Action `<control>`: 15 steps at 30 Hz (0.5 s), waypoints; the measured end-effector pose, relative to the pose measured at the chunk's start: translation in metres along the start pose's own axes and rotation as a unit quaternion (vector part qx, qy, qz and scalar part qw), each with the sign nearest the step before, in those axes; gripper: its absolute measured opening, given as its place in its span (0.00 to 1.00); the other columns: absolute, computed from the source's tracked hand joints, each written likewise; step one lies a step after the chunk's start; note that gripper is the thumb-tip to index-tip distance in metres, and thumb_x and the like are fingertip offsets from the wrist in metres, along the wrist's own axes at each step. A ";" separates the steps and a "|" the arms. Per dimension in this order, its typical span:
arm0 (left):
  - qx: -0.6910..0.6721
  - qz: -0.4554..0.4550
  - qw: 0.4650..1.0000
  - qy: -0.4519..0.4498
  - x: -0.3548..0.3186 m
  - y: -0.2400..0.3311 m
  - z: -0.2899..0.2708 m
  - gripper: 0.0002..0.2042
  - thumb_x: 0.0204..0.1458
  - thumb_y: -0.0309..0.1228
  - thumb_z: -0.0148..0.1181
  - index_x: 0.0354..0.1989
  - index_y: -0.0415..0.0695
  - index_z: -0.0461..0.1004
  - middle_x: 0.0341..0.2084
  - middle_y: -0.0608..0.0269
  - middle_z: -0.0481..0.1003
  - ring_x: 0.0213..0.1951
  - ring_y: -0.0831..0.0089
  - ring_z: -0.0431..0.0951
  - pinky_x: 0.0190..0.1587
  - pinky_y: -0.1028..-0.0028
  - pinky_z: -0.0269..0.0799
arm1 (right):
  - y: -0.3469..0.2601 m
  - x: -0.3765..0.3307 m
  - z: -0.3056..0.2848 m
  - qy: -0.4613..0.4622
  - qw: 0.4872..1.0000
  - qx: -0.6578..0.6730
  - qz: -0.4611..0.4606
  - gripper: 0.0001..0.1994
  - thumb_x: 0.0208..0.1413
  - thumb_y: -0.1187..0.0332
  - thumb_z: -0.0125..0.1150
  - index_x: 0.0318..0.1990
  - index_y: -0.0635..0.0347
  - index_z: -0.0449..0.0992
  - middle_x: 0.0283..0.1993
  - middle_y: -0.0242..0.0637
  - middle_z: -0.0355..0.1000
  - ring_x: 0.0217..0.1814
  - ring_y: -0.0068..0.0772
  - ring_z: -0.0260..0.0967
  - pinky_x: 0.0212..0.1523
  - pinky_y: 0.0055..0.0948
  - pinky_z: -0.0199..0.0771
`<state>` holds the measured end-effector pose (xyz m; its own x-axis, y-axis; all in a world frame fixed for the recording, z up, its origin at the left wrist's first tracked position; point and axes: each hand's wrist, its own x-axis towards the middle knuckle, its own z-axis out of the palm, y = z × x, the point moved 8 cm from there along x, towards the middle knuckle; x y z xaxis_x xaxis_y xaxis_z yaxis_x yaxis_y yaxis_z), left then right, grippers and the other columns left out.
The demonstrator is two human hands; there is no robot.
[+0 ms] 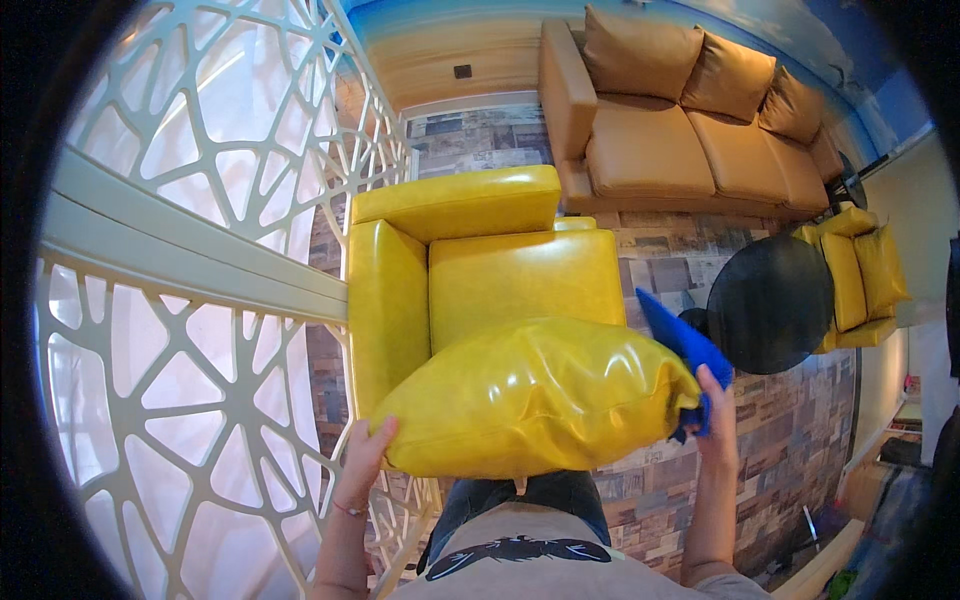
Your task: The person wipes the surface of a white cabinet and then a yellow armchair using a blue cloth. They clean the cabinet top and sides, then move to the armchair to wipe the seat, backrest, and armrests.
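A shiny yellow cushion (530,400) is held up in front of my body, over the near part of a yellow armchair (520,270). At its left corner my left hand (372,445) grips the cushion, thumb on top and the other fingers hidden beneath. A blue cloth (690,345) lies against the cushion's right end, one flap sticking out toward the armchair's far right. My right hand (716,410) is closed on this cloth by the cushion's right corner; whether it also grips the cushion cannot be made out.
White lattice panels (180,380) stand close on the left, joined by a white rail. Beyond the armchair is a brown sofa (650,150) with several cushions. A round black table (770,305) and a second yellow armchair (850,275) are at the right, on patchwork flooring (770,430).
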<state>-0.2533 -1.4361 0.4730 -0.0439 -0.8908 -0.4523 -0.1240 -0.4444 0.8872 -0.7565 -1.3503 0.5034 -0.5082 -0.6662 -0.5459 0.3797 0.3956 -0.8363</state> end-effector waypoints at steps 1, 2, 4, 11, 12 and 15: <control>-0.074 -0.028 0.997 0.011 0.006 0.008 0.002 0.21 0.61 0.44 0.58 0.45 0.32 0.79 0.37 0.59 0.82 0.36 0.72 0.83 0.37 0.71 0.78 | -0.003 0.006 -0.013 0.028 0.999 -0.006 0.019 0.29 0.58 0.47 0.64 0.57 0.59 0.70 0.39 0.32 0.75 0.24 0.19 0.70 0.15 0.13 0.62; -0.104 -0.041 0.994 -0.005 0.016 0.011 0.005 0.21 0.61 0.44 0.58 0.45 0.33 0.79 0.36 0.59 0.82 0.35 0.73 0.83 0.34 0.73 0.77 | -0.011 0.009 -0.008 -0.001 1.000 0.000 0.026 0.28 0.58 0.47 0.64 0.56 0.59 0.71 0.38 0.32 0.75 0.24 0.19 0.70 0.16 0.13 0.63; -0.161 -0.067 0.984 -0.042 0.042 0.018 0.019 0.20 0.61 0.44 0.58 0.44 0.35 0.79 0.36 0.60 0.82 0.33 0.76 0.82 0.29 0.76 0.76 | -0.022 0.021 0.000 0.020 1.000 0.001 0.010 0.22 0.60 0.48 0.62 0.50 0.57 0.74 0.33 0.29 0.75 0.23 0.20 0.70 0.18 0.17 0.65; -0.116 -0.121 0.986 0.016 0.189 -0.071 0.051 0.18 0.62 0.46 0.57 0.33 0.41 0.76 0.19 0.69 0.72 0.17 0.80 0.69 0.21 0.79 0.67 | 0.060 0.115 0.054 -0.063 0.948 -0.293 -0.109 0.24 0.62 0.54 0.61 0.53 0.68 0.71 0.39 0.43 0.74 0.40 0.43 0.74 0.45 0.38 0.74; -0.138 -0.124 0.982 0.028 0.205 -0.075 0.064 0.17 0.62 0.45 0.57 0.31 0.42 0.76 0.17 0.70 0.70 0.16 0.81 0.67 0.21 0.80 0.67 | 0.055 0.116 0.064 -0.039 0.929 -0.319 -0.184 0.25 0.61 0.57 0.62 0.55 0.70 0.69 0.44 0.49 0.71 0.46 0.50 0.70 0.50 0.41 0.70; -0.123 -0.006 0.989 0.085 0.247 -0.039 0.071 0.18 0.61 0.47 0.58 0.41 0.41 0.76 0.24 0.69 0.72 0.20 0.78 0.72 0.22 0.77 0.70 | 0.054 0.113 0.094 0.017 0.865 -0.353 -0.356 0.30 0.56 0.65 0.66 0.60 0.74 0.62 0.57 0.64 0.64 0.59 0.65 0.61 0.61 0.47 0.63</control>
<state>-0.3300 -1.6315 0.3201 0.1249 -0.8792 -0.4598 0.1232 -0.4461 0.8865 -0.7206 -1.4639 0.4010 -0.4460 -0.8855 0.1303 -0.5994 0.1874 -0.7782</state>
